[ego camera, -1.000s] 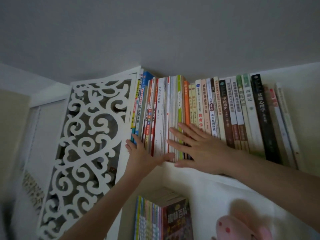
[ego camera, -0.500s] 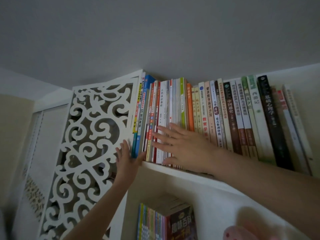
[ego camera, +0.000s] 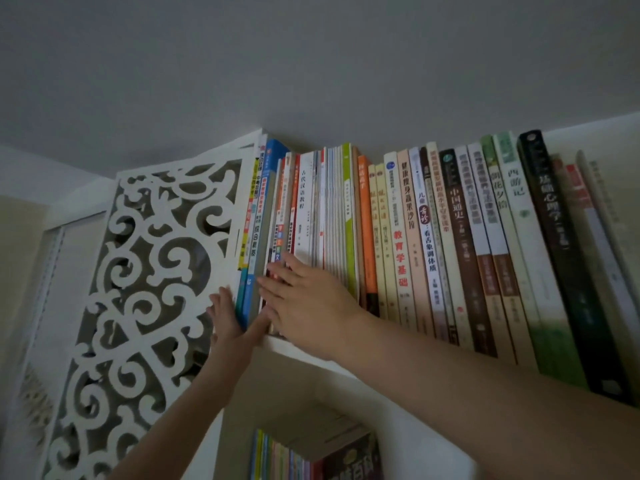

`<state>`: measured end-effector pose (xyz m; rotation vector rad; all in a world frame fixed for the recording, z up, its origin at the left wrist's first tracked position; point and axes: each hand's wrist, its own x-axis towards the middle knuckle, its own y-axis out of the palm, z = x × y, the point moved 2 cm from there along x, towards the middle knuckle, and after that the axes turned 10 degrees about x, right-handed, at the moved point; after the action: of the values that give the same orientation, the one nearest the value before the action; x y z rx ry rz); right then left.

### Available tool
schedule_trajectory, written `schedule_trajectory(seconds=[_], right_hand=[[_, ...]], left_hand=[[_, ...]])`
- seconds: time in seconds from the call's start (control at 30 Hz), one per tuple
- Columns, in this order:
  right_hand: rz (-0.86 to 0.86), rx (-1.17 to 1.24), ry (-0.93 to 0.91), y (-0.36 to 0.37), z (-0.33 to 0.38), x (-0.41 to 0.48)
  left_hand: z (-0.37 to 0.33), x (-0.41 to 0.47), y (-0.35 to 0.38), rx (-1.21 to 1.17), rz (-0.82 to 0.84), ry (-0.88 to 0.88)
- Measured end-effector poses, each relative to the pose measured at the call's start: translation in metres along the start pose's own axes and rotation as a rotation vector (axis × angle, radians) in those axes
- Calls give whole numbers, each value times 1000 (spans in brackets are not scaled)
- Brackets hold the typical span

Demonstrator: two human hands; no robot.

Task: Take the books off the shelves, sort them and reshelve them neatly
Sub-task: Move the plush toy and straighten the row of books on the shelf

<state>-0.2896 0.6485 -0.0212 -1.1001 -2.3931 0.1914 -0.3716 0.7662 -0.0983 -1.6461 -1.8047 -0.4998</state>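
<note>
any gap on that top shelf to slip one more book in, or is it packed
Top shelf is packed spine to spine from the carved side panel rightward; both hands press its left end. Free room shows only on the lower shelf, right of its books.

1. Two hands were up at the top shelf [ego camera: 311,358]: the left hand [ego camera: 228,320] and the right hand [ego camera: 311,299], both flat with fingers spread;
2. One fretwork side panel [ego camera: 138,271], white, stood at the left end;
3. Two rows of books showed: an upper row [ego camera: 450,237], too tightly packed and blurred for a sure count, well over twenty spines; a lower row [ego camera: 311,459], only partly in sight;
4. One orange spine [ego camera: 365,230]; one black spine [ego camera: 554,237].
</note>
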Motion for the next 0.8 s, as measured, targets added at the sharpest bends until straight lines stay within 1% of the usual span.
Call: schedule_trajectory(seconds=[0.1, 0.2, 0.33, 0.4, 0.43, 0.5, 0.53, 0.57, 0.6, 0.63, 0.67, 0.73, 0.8], right_hand=[[28, -33, 24, 3, 3, 1], [25, 24, 39, 2, 3, 2], [-4, 84, 62, 3, 2, -5], [-45, 129, 66, -3, -5, -17], [-70, 177, 88, -6, -13, -28], [-113, 186, 94, -13, -30, -53], [-123, 143, 96, -17, -37, -69], [-125, 118, 122, -20, -44, -85], [-127, 117, 163, -25, -51, -102], [-136, 114, 198, -28, -58, -119], [-143, 108, 234, -30, -64, -137], [-139, 106, 323, -34, -75, -168], [-97, 100, 380, -32, -83, -191]], left_hand=[[-4, 0, -5, 84, -6, -54], [-11, -4, -7, 148, -4, -69], [-20, -10, -10, 103, 49, -132], [-24, -18, -13, 60, 24, -139], [-25, -25, -14, 72, -22, -83], [-37, -43, -14, 158, -112, 172], [-48, -55, -12, 202, -92, 331], [-61, -64, -7, 247, -33, 482], [-73, -71, 0, 284, 33, 608], [-83, -75, 8, 304, 86, 695], [-92, -76, 15, 297, 133, 733], [-100, -72, 26, 287, 199, 708], [-100, -69, 33, 396, 188, 709]])
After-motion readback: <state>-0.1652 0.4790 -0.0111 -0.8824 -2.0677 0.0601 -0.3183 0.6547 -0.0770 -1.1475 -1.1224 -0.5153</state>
